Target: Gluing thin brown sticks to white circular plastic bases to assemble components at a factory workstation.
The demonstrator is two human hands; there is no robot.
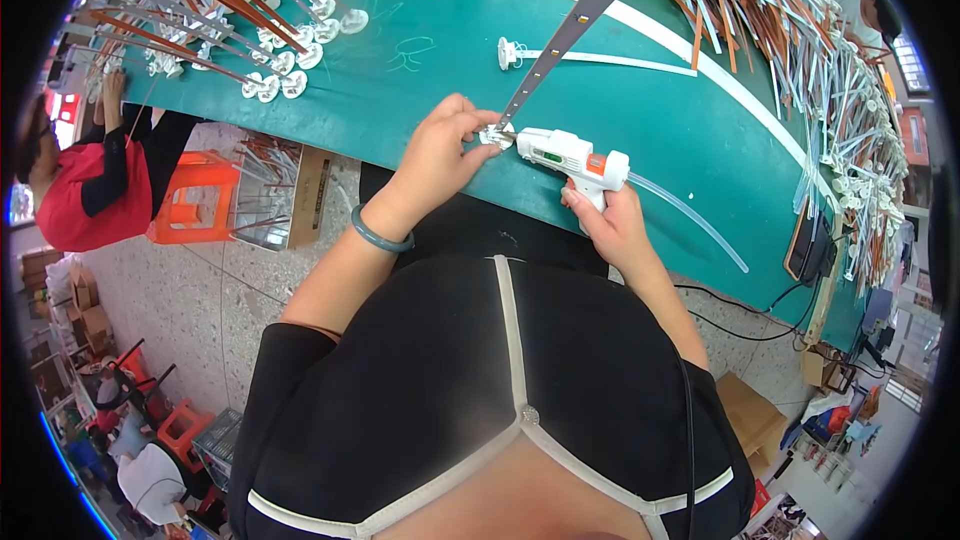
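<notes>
My left hand (438, 155) is closed on the small white round base of an LED strip (568, 40), near the table's front edge. The grey strip, dotted with small yellow LEDs, rises from that base and leans to the far right. In my right hand (615, 225) is a white and orange hot glue gun (565, 152), gripped by its handle. Its nozzle points left and is at the base, beside my left fingertips; I cannot tell whether it touches. A clear glue stick (690, 215) trails from the gun's back.
Another pale strip (610, 61) lies on the green table (400, 100) beyond my hands. Brown and grey strips stand on round bases (268, 88) at left; a large strip pile (770, 20) fills the right. A phone (803, 245) lies at the right edge. A person in red (95, 195) works at left.
</notes>
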